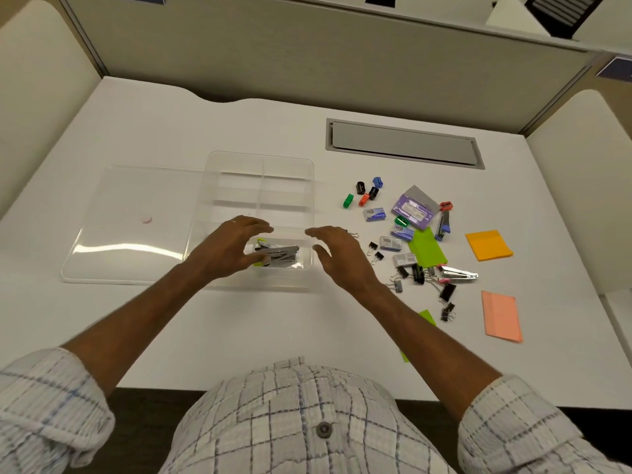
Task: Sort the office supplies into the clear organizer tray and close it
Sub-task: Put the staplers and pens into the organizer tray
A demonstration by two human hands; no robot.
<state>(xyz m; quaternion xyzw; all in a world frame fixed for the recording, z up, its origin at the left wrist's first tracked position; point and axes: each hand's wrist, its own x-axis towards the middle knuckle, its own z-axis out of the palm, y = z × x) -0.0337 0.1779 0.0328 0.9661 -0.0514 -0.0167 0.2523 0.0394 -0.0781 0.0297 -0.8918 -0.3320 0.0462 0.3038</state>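
Observation:
A clear organizer tray (pixel 260 162) with several compartments sits mid-desk, its clear lid (pixel 136 220) lying flat to its left. Silver staplers (pixel 278 256) lie in the tray's nearest compartment. My left hand (pixel 229 248) hovers over that compartment's left side with relaxed fingers and holds nothing. Over the tray's right edge my right hand (pixel 338 254) is spread and empty. Loose supplies lie to the right: pencil sharpeners (pixel 366 193), staple boxes (pixel 390 242), binder clips (pixel 446 292), a silver stapler (pixel 458 272) and a purple box (pixel 415 206).
Sticky note pads lie at the right: orange (pixel 489 244), green (pixel 427 248) and salmon (pixel 501 316). A grey cable hatch (pixel 403 143) is set into the desk behind the supplies. Partition walls (pixel 307 53) enclose the desk on three sides.

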